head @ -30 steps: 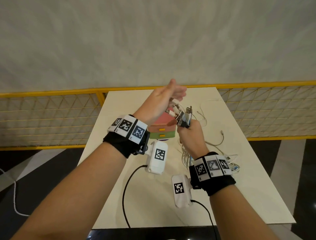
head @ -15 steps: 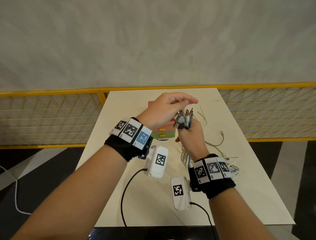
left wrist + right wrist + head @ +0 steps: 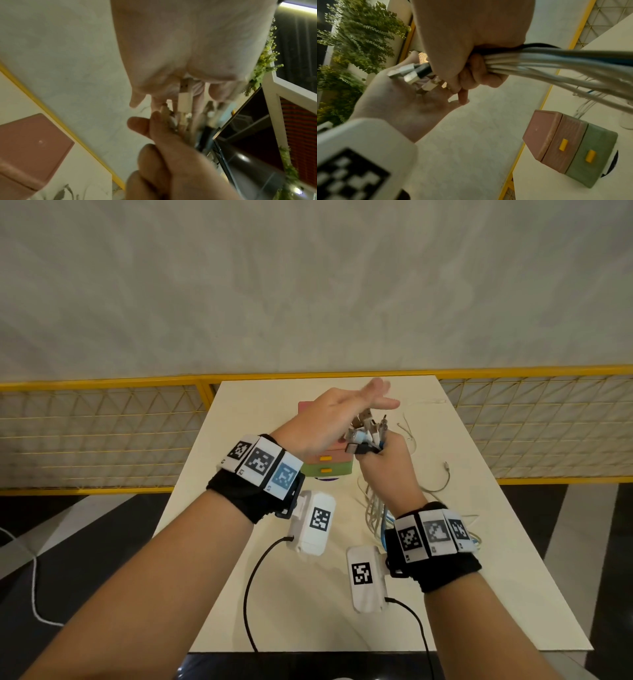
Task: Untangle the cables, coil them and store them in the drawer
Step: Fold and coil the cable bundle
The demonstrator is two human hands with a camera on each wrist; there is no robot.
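Note:
My right hand (image 3: 387,470) is raised above the table and grips a thick bundle of white, grey and blue cables (image 3: 375,508) in its fist. The metal plugs (image 3: 364,434) stick up out of the fist. My left hand (image 3: 356,407) lies flat over the plug ends with its fingers stretched out, and the plugs (image 3: 412,75) touch its palm (image 3: 412,102). The bundle (image 3: 556,59) trails down from the right hand (image 3: 471,33) to the table. The small drawer unit (image 3: 330,465), pink above green with yellow handles, stands shut under the hands.
Loose thin cables (image 3: 442,477) lie on the cream table (image 3: 308,611) right of the hands and toward the back. A yellow mesh railing (image 3: 102,433) runs along both sides of the table. Black camera leads hang off the near edge.
My left hand came down from an upright pose, curled over the plugs, and now lies flat on them. The right hand kept its grip and barely moved.

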